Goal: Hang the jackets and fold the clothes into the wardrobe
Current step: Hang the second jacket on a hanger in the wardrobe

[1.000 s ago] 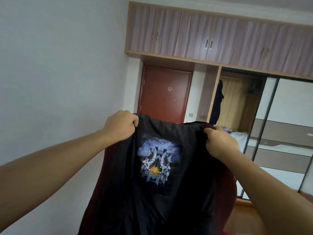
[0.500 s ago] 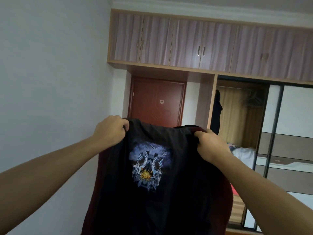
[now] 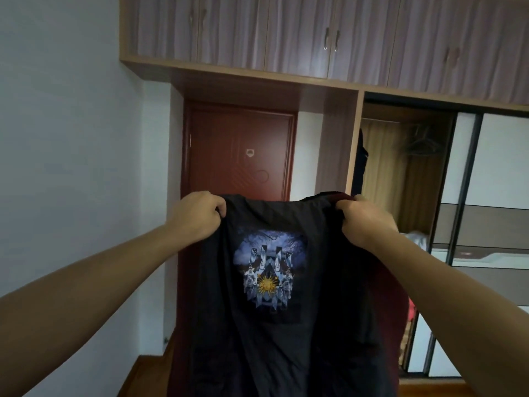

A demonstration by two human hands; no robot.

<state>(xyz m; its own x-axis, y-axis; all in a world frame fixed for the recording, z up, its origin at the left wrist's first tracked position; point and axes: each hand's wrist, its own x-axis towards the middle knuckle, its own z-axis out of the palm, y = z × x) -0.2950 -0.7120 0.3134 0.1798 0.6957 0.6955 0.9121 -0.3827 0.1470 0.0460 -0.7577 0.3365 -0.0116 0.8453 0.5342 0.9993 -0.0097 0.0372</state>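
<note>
Head view: since half a second ago you hold the same grip. Your left hand (image 3: 197, 216) and right hand (image 3: 365, 222) each stay clenched on a top corner of the black garment (image 3: 289, 348), though the right one now sits higher, nearly level with the left. The red door (image 3: 237, 156) and the wardrobe (image 3: 406, 179) look larger than before, and the upper cabinets (image 3: 286, 32) now run off the top edge.

Your fingertips are buried in bunched cloth, so you cannot see how deep the hold goes. The garment's lower end is cut off by the bottom of the picture, and its dark red margin on the right is half lost behind your right forearm. Inside the open wardrobe bay, a dark hanging piece (image 3: 360, 164) and some hangers (image 3: 420, 141) are dim and hard to read.

The garment hangs spread between your hands in front of the door, long axis vertical, top edge up, its blue and gold print (image 3: 269, 270) upright and facing you.
</note>
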